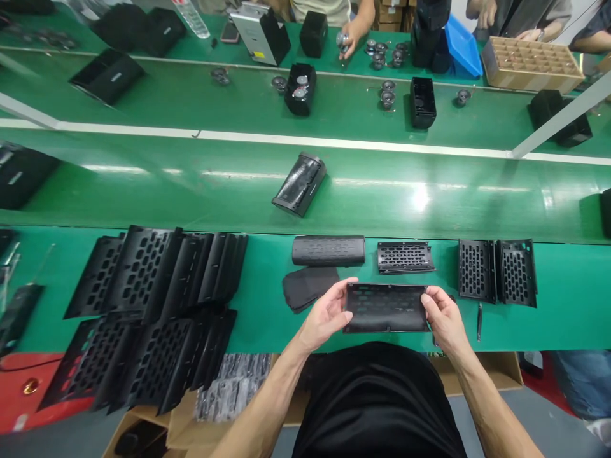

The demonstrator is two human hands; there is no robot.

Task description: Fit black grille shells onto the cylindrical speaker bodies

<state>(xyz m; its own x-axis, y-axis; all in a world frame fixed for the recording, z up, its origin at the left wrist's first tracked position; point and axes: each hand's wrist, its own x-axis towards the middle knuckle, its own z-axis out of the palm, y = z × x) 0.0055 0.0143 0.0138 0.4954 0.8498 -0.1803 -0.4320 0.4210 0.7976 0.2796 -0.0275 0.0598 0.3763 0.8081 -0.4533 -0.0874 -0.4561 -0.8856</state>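
Observation:
A black plastic grille panel [386, 309], inner side up with slots showing faintly through it, is held level between my hands. My left hand [330, 312] grips its left end, thumb on top; my right hand [442, 313] pinches its right end. Just behind my left hand lies a pile of dark cloth-like pieces [308, 286]. Farther back are a closed-looking black grille [328, 250] and an open slotted grille panel [405, 256]. To the right stand two more grille panels [477, 270], with a thin dark tool [479, 321] in front of them.
Stacks of grille panels [143, 273] cover the left of the green bench. A black speaker housing [300, 183] lies on the green conveyor [405, 197] behind. Across it, a co-worker's hand [352, 37] holds a small speaker driver. Below the bench are cardboard boxes [191, 432].

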